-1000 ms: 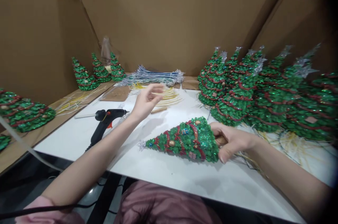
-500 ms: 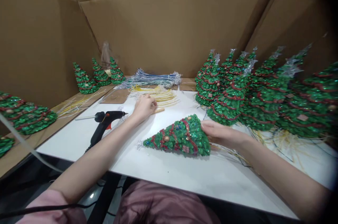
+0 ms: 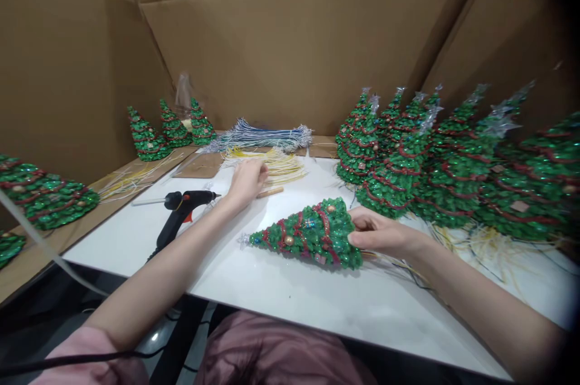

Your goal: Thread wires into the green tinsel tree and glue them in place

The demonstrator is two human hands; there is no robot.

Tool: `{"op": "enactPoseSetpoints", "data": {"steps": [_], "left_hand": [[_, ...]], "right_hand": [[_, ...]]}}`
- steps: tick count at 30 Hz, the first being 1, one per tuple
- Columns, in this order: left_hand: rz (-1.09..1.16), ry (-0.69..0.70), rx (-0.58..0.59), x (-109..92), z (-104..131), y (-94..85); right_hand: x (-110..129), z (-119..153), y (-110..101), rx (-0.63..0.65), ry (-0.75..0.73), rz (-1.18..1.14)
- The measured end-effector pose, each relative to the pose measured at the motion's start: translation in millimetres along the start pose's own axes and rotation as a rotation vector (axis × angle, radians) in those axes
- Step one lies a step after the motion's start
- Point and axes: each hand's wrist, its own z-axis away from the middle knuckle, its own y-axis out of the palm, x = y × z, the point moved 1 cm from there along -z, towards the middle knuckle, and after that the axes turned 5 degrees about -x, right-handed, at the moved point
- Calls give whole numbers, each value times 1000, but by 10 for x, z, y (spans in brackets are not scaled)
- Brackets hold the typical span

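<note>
Cardboard walls (image 3: 272,46) behind, white table (image 3: 272,288) in front. Left hand (image 3: 247,182), raised a second ago, has come down between black glue gun (image 3: 179,219) and yellow wires (image 3: 285,170), just beside a tan stick (image 3: 270,192). Its fingers are curled; can't tell whether they hold anything. Right hand (image 3: 378,234) has its fingers gripping the base of the green tree (image 3: 308,235), tipped sideways near the table's front, star (image 3: 243,240) leftward. Seems one hand steadies the tree, the other works apart from it.
</note>
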Motion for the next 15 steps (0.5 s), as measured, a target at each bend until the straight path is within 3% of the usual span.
{"op": "enactPoseSetpoints", "data": {"steps": [4,10,15], "left_hand": [[135,16,-99,-17,-6,-67],[274,65,-245,-68,-1,-148],[341,166,-259,-169,13,-247]], "right_hand": [[-9,13,-45,-59,20,68],[-14,26,-74,-51,53,137],[-29,60,-104,-32,86,197]]}}
